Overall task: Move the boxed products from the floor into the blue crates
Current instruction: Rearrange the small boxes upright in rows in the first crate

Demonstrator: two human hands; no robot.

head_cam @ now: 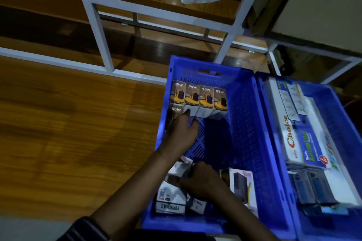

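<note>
Right hand (203, 182) grips small white boxes (172, 197); left hand (182, 129) seats fifth 65W box (176, 110) beside its row (198, 97); crate (242, 123) part-filled.

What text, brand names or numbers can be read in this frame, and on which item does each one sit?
"65W": on each of four upright charger boxes in the left blue crate, and on a fifth box by the left hand.
"Choice": long white box, right blue crate.
"New": blue box beside it; the rest is blurred.
"PORTRONICS", upside down: white box near the right hand.
Other print: unreadable.
</note>
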